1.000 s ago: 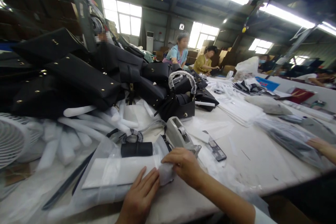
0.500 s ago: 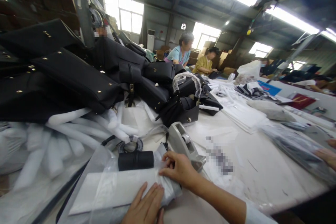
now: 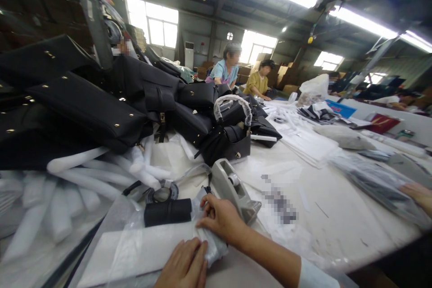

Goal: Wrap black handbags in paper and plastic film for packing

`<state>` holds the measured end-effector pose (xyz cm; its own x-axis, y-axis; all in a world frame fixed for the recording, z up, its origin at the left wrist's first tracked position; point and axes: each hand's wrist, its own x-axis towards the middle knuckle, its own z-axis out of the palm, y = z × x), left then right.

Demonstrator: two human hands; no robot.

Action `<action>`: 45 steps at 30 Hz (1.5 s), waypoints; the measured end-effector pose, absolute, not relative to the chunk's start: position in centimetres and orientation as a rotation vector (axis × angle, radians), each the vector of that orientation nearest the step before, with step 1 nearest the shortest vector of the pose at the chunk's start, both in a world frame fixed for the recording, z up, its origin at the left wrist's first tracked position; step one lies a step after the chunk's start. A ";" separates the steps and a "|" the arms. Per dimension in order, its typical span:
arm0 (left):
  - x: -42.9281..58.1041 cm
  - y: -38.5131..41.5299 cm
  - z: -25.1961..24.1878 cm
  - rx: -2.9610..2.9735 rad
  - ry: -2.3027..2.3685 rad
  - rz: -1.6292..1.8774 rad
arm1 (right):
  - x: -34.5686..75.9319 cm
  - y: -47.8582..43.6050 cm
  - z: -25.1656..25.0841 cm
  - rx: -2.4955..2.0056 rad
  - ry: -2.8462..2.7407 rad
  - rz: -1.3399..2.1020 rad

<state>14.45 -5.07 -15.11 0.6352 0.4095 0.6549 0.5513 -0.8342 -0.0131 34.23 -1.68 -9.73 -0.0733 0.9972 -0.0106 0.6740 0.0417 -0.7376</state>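
A clear plastic bag [image 3: 135,222] lies at the table's near edge, with a long white padded sheet [image 3: 131,248] and a black rolled piece [image 3: 168,212] on or in it. My left hand [image 3: 185,263] lies flat on the white sheet and plastic, fingers extended. Just right of it, my right hand [image 3: 221,218] is closed, pinching the crumpled plastic at the bag's right end between thumb and fingers. A grey tape dispenser [image 3: 232,189] stands directly behind my right hand.
Black handbags [image 3: 87,108] are heaped at the left and centre. White foam tubes [image 3: 81,175] lie below them. A white sheet stack [image 3: 307,141] and a plastic-wrapped bundle [image 3: 374,184], touched by another person's hand [image 3: 418,195], are at the right. Other people sit behind.
The view has shifted slightly, so most things appear further left. My left hand's fingers are closer together. My right hand keeps its grip on the plastic.
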 end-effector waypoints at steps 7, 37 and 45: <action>14.3 -4.4 -15.3 -2.577 -0.622 -0.832 | 34.5 -0.6 -9.9 -1.663 -1.855 0.746; 14.8 -3.7 -15.2 -2.412 -0.511 -0.886 | 43.7 -8.3 -3.9 -1.574 -0.845 0.875; 14.8 -3.4 -15.6 -2.412 -0.496 -0.935 | 43.5 -12.6 -6.8 -1.620 -0.756 0.957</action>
